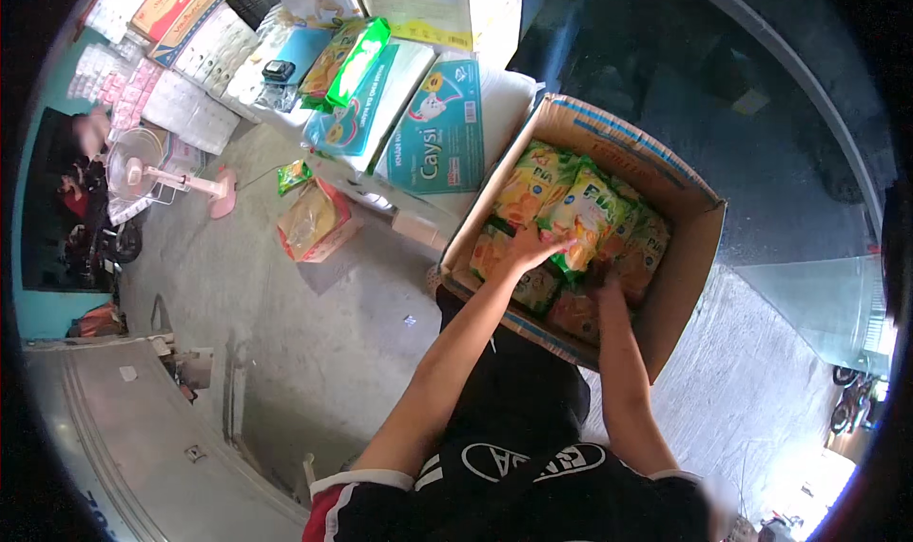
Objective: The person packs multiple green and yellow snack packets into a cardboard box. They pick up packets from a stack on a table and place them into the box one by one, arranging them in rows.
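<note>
An open cardboard box (685, 257) stands before me, tilted in the view, with several green, yellow and orange plastic snack packets inside. My left hand (535, 248) reaches over the near left wall, its fingers on the lower left edge of an upper packet (585, 210). Near that packet's lower right corner, my right hand (605, 277) is down among the packets in shadow. Its fingers are mostly hidden. Another packet (524, 185) lies left of the upper one, and more lie beneath my hands.
Wrapped tissue packs (435, 142) lie left of the box, with a bright green packet (360, 60) on top. A red-edged carton (317, 221) and a small green packet (292, 177) are on the floor. Farther left stands a pink fan (178, 178). Glass panels (806, 299) are at the right.
</note>
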